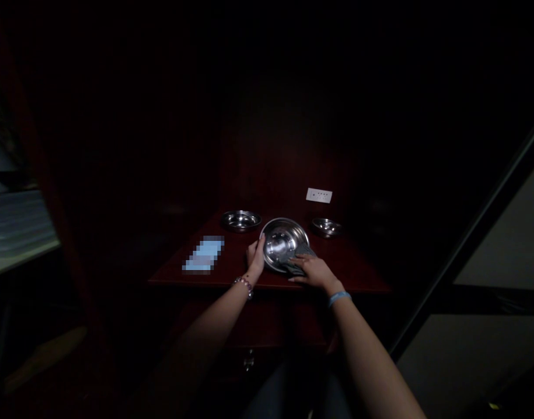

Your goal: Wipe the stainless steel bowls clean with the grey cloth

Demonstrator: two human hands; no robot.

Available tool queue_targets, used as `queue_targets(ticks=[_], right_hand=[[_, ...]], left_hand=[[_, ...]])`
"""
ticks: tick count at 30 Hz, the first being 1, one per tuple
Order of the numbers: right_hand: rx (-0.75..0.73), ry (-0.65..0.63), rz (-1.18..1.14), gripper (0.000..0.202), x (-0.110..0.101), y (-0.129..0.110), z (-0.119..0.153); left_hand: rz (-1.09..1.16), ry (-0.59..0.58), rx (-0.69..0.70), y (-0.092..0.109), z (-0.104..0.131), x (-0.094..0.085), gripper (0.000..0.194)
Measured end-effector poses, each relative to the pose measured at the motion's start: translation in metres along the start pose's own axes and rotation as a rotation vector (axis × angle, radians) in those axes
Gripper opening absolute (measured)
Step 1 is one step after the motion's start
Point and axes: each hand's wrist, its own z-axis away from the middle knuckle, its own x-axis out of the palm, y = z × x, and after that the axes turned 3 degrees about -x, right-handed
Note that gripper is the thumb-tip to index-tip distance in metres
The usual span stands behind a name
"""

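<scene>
A shiny metal bowl [275, 241] is tilted up over the dark red shelf [232, 273], its inside facing me. My left hand [255, 256] grips its left rim, thumb on the near side. A grey cloth [304, 251] lies against the lower right part of the bowl's inside and rim. My right hand [309, 270] presses on this cloth, holding it to the bowl, with the fingers partly spread over it.
Behind on the left is a metal bowl [241, 220], and a smaller one [326, 227] stands at the back right. A blurred pale flat thing [204, 255] lies on the left. A white socket plate [319, 195] is on the back wall.
</scene>
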Motion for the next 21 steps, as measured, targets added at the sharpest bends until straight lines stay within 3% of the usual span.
queue_targets(ticks=[12, 16, 21], right_hand=[[-0.03, 0.085, 0.182, 0.042, 0.001, -0.006, -0.009], [0.006, 0.066, 0.166, 0.042, 0.006, -0.012, -0.014], [0.159, 0.101, 0.219, 0.043, 0.009, -0.028, -0.021]], left_hand=[[0.297, -0.106, -0.071, -0.006, -0.01, 0.006, 0.057], [0.252, -0.112, -0.09, -0.007, -0.01, 0.006, 0.054], [0.16, -0.241, -0.108, -0.004, 0.0, 0.004, 0.059]])
